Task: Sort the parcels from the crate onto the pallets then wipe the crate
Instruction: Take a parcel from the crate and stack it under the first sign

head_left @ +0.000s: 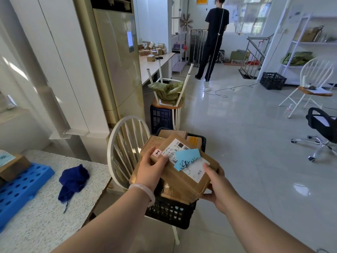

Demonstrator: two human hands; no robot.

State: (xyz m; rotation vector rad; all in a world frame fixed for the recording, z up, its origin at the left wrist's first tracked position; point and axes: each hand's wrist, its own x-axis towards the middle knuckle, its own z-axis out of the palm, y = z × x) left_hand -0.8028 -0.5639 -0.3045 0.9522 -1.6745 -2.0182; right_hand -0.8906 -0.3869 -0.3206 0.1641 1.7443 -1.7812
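A black plastic crate (171, 212) stands on a white chair (124, 143) and holds several brown cardboard parcels. Above it I hold a flat brown parcel (184, 178) with white labels and a light blue note. My left hand (151, 170) grips its left edge, thumb on top. My right hand (217, 187) grips its right corner from below. A blue pallet (21, 187) lies on the speckled table (45, 221) at the left, with one parcel (12, 167) on it. A dark blue cloth (73, 181) lies beside the pallet.
An upturned stool with a green bag (167, 90) sits on a blue crate (160, 119) behind the chair. A person (213, 42) stands at the far end. A black office chair (322, 128), a white chair (313, 83) and a black crate (272, 80) stand at the right.
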